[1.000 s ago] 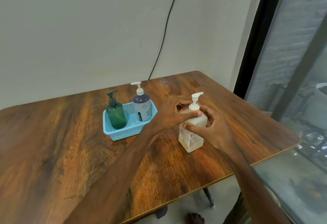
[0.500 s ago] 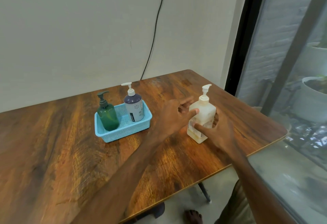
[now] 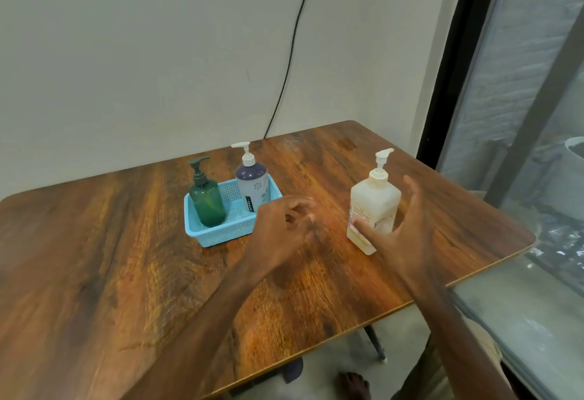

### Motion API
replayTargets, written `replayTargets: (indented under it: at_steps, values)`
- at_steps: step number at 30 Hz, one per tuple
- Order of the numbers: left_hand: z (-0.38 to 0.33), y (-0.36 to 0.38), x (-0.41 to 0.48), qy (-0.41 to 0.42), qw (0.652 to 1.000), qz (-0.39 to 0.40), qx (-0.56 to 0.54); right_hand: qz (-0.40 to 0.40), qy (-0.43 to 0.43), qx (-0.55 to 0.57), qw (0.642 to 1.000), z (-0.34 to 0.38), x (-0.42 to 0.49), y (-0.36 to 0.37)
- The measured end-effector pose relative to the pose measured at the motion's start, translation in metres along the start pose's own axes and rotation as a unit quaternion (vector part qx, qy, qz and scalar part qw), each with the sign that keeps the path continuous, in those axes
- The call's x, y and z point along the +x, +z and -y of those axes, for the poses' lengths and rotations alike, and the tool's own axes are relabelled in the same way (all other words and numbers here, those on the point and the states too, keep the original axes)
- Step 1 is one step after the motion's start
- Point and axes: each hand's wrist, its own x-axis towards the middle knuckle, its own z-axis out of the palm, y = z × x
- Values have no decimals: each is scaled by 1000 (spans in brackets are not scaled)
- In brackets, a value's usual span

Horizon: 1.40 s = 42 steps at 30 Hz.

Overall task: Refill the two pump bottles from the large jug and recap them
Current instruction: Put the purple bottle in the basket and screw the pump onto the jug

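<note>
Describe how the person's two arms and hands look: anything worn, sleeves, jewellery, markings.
Both arms are bare from the bottom edge of the picture up to the fingers; no sleeve shows on either. The left hand and the right hand wear no gloves, and no watch, bracelet or ring can be made out. The left hand is motion-blurred, so small details there cannot be told. No tattoos or marks are visible.
</note>
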Motion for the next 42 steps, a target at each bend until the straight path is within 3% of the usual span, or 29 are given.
replayTargets:
  at_steps: [3,5,7,9,11,13,29,42]
  values:
    - [14,-17,-18,-8,997,-69,27,-94,-110,33,989,40,-18,-8]
    - [30,-31,-28,-45,988,-125,81,-81,-167,79,979,69,-32,4]
    - [49,-44,-37,-77,972,-164,150,11,-197,97,976,85,-38,33]
    - [65,-54,-44,-129,957,-177,189,120,-188,48,974,86,-33,71]
    - [82,-63,-50,-201,944,-159,206,221,-141,-21,965,78,-23,108]
    - [102,-70,-50,-226,940,-126,222,267,-119,-46,955,66,-11,138]
    - [157,-106,27,-163,970,-131,121,214,-140,27,966,58,77,224]
    - [203,-98,91,-225,956,-114,149,238,-89,20,967,53,136,293]
